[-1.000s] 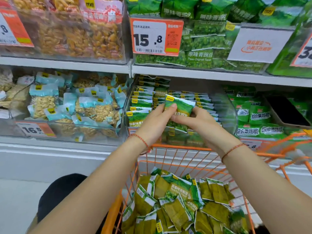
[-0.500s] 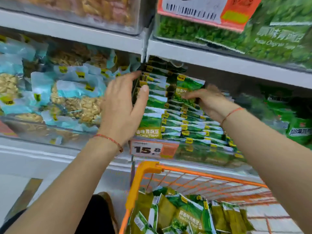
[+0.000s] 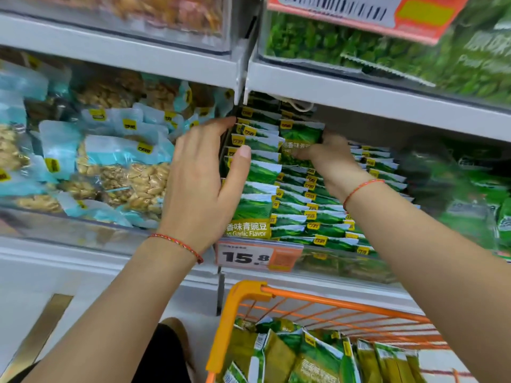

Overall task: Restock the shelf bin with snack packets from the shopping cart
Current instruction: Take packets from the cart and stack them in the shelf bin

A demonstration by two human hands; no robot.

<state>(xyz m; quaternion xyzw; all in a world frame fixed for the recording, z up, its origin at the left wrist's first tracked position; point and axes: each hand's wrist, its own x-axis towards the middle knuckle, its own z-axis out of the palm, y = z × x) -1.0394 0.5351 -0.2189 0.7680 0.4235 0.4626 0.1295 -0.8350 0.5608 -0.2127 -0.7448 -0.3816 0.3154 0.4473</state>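
Right hand (image 3: 329,158) pinches a green snack packet (image 3: 300,139), upright at back of shelf bin (image 3: 345,265), just under upper shelf edge. Left hand (image 3: 204,183), fingers straight, presses bin's left packet row. Shopping cart (image 3: 249,297) w/ more packets sits below bin.

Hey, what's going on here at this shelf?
A person is restocking a shelf bin with green pea snack packets. The right hand pinches one green packet upright at the back of the rows already in the bin. The left hand, fingers straight, rests against the left row of packets, steadying it. More packets wait in the orange shopping cart below.
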